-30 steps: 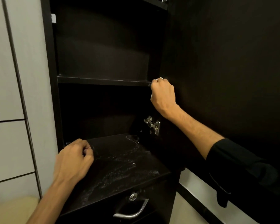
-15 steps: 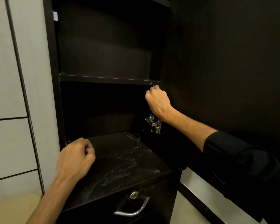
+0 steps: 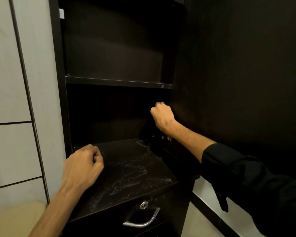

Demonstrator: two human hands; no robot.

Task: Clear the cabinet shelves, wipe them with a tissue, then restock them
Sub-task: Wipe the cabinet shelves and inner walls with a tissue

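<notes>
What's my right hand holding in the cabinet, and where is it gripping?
Cannot be told: the right hand is fisted, but nothing shows in its curled fingers.

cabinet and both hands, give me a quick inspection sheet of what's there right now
surface: lower shelf dark, streaked with pale dusty marks
job's things: upper shelf bare; no tissue visible now
clutter: nothing seen
hands: left hand curled, resting at the lower shelf's front left; right hand fisted by the open door, contents hidden
cables: nothing seen
surroundings: drawer with a metal handle and lock below; pale wall panels to the left; hinge under the right wrist
</notes>
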